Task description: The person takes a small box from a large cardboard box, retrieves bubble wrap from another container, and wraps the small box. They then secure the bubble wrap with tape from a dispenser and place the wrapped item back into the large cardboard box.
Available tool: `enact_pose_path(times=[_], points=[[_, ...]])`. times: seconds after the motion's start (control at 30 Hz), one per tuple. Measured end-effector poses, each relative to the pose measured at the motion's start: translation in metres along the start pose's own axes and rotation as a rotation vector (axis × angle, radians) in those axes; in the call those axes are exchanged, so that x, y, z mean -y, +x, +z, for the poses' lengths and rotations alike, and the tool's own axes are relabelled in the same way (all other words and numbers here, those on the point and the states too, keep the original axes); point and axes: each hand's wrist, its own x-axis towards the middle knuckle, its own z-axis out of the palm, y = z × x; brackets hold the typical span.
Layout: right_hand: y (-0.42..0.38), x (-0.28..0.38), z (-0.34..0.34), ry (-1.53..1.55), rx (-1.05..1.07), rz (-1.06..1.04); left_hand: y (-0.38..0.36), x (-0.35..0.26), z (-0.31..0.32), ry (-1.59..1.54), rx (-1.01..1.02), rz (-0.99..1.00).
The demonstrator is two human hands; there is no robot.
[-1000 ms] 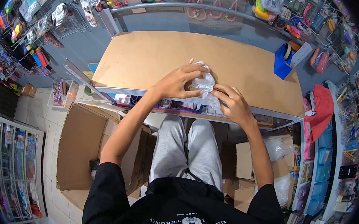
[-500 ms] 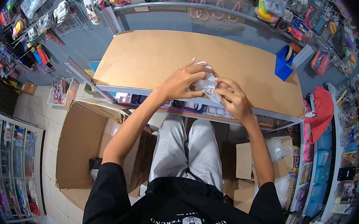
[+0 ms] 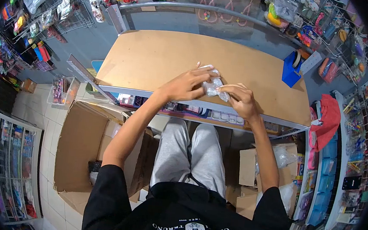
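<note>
A crumpled clear plastic wrap (image 3: 214, 87) is between my hands, just above the front edge of the wooden tabletop (image 3: 163, 54). What it may contain cannot be made out. My left hand (image 3: 191, 83) curls its fingers over the wrap's left side. On the right side, my right hand (image 3: 241, 99) pinches the wrap between thumb and fingers.
A blue tape dispenser (image 3: 291, 69) stands at the tabletop's right end. Below on the left is a large open cardboard box (image 3: 80, 149); another carton (image 3: 248, 166) sits on the right. Racks of packaged goods (image 3: 352, 143) line the sides. Small items fill a shelf under the tabletop.
My right hand's fingers have closed into a tighter pinch on the wrap. My left fingers have drawn in slightly, and the wrap looks more bunched. The view has shifted a little.
</note>
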Motion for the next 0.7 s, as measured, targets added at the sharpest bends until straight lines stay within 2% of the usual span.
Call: enact_pose_path(times=[0.07,0.17,0.37,0.47,0.57,0.7], points=[[0.0,-0.004,0.0,0.016,0.019,0.064,-0.001,-0.006,0.0,0.017,-0.013,0.009],[0.004,0.0,0.006,0.286,-0.006,0.304,-0.001,-0.003,-0.002,0.051,0.011,0.039],[0.02,-0.005,0.012,0.297,0.068,0.495,0.0,-0.01,-0.005,-0.066,-0.011,0.012],[0.019,-0.016,0.023,0.492,-0.001,0.497,0.0,-0.013,-0.005,0.064,-0.049,0.04],[0.02,-0.02,0.025,0.452,-0.057,0.348,-0.002,-0.01,0.001,-0.06,-0.121,0.017],[0.02,-0.024,0.03,0.642,-0.062,0.501,-0.002,-0.004,-0.001,0.031,-0.037,0.018]])
